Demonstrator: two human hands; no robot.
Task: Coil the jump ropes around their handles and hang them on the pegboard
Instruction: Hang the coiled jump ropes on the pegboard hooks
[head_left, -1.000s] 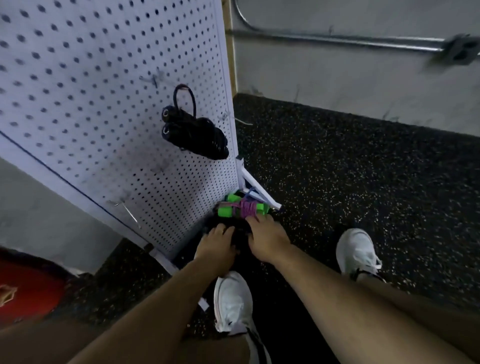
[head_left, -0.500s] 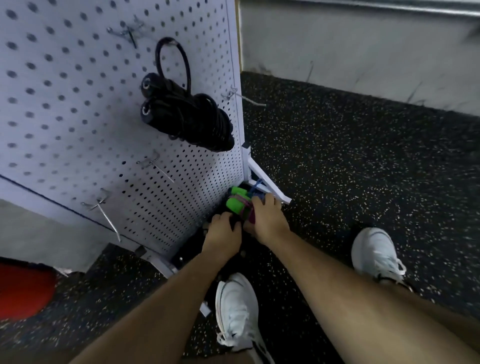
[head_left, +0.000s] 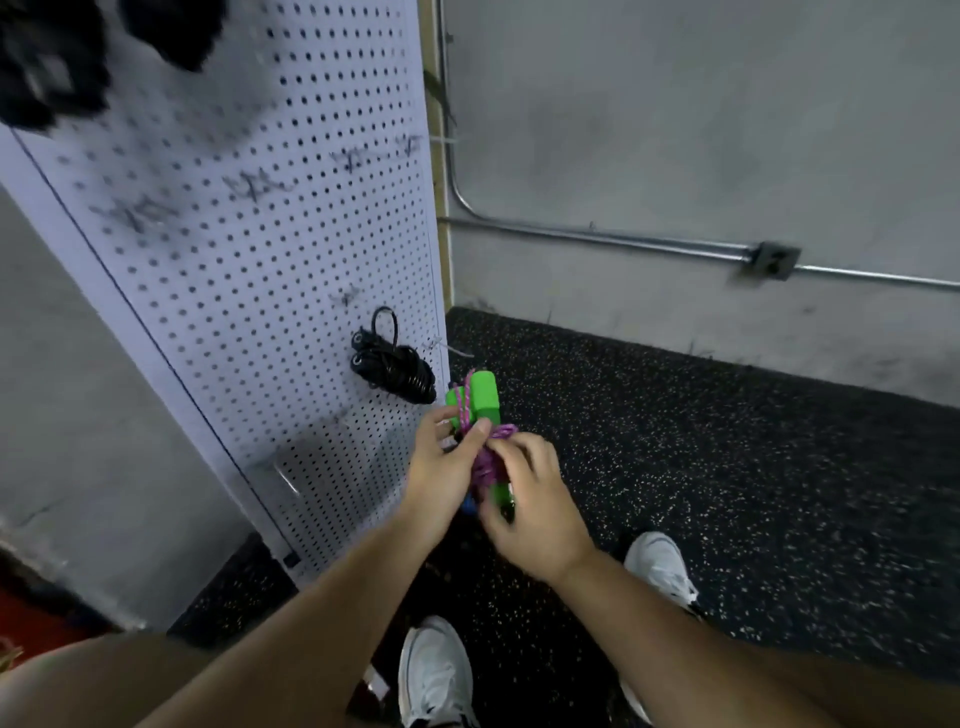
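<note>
We are looking at a black speckled floor (head_left: 753, 467) spreading beneath and right of the right hand (head_left: 530, 499). Directly below the left hand (head_left: 441, 467), a left shoe (head_left: 436, 670) is resting on it, and a right shoe (head_left: 657, 566) is resting below the right hand. The pegboard (head_left: 260, 270) is standing left of the left hand, with a coiled black jump rope (head_left: 397, 369) hanging just above that hand.

You are wearing white sneakers: the left shoe (head_left: 435, 670) is showing black trim near its heel, and the right shoe (head_left: 658, 564) is showing dark trim at the ankle. Your left hand (head_left: 441, 462), right hand (head_left: 530, 504) and forearms are showing bare.
</note>
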